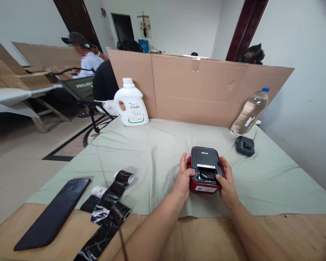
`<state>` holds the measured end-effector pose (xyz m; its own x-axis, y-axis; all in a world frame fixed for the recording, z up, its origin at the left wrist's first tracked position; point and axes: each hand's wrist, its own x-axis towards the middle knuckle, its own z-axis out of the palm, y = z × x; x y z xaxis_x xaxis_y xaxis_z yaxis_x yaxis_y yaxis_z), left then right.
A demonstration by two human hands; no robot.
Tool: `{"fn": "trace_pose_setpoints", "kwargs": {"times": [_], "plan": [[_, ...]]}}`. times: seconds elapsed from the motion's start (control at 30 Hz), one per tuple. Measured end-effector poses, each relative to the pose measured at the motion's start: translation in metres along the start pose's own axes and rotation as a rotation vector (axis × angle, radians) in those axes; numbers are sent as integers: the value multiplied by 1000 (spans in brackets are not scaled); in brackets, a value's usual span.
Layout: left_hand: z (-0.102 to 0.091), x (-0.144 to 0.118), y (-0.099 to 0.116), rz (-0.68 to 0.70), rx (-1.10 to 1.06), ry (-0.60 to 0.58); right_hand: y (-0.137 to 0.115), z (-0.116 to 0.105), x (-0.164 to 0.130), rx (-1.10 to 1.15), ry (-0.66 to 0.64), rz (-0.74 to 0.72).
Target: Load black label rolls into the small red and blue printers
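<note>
A small box-shaped label printer [205, 160], black on top with red sides, is held between both my hands over the green cloth. It has a dark glossy window near its front and a white label on its front face. My left hand [183, 177] grips its left side, thumb on the top edge and index finger raised along the side. On the other side, my right hand [228, 183] wraps the right edge, its thumb at the window's corner. Whether its underside touches the cloth I cannot tell.
Rolls of black marbled film [111, 206] lie left, partly unrolled, beside a dark phone or tablet [53, 214]. A white jug [132, 105], a leaning clear bottle [251, 110] and a small black device [245, 145] stand farther back. A cardboard panel [190, 90] borders the table; people sit beyond.
</note>
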<state>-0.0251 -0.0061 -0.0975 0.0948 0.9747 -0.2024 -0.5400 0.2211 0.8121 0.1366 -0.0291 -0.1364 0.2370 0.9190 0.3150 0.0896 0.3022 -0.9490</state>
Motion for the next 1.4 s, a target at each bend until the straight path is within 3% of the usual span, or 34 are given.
{"fn": "trace_pose_setpoints", "kwargs": {"times": [0.2, 0.37, 0.5, 0.63, 0.7, 0.8, 0.93, 1.03, 1.23, 1.4], "plan": [[4, 4, 0, -27, -105, 68, 1, 0, 1, 75, -16, 4], [-3, 7, -9, 23, -99, 11, 7, 1, -3, 20, -12, -6], [-14, 5, -19, 142, -9, -94, 0, -5, 2, -154, -31, -47], [-23, 6, -27, 221, 116, -92, -30, -13, 19, -463, -51, -186], [-25, 7, -29, 227, 153, -81, -48, -11, 31, -593, -170, -208], [-25, 7, -29, 232, 182, -68, -65, 2, 51, -850, -454, -200], [-25, 7, -27, 215, 213, -53, -63, 27, 79, -1241, -770, -183], [-26, 7, -27, 221, 254, -58, -60, 38, 96, -1361, -934, -69], [-28, 8, -26, 263, 322, -64, -72, 41, 113, -1226, -1140, 88], [-27, 13, -31, 293, 228, -28, -79, 33, 111, -891, -1027, 209]]}}
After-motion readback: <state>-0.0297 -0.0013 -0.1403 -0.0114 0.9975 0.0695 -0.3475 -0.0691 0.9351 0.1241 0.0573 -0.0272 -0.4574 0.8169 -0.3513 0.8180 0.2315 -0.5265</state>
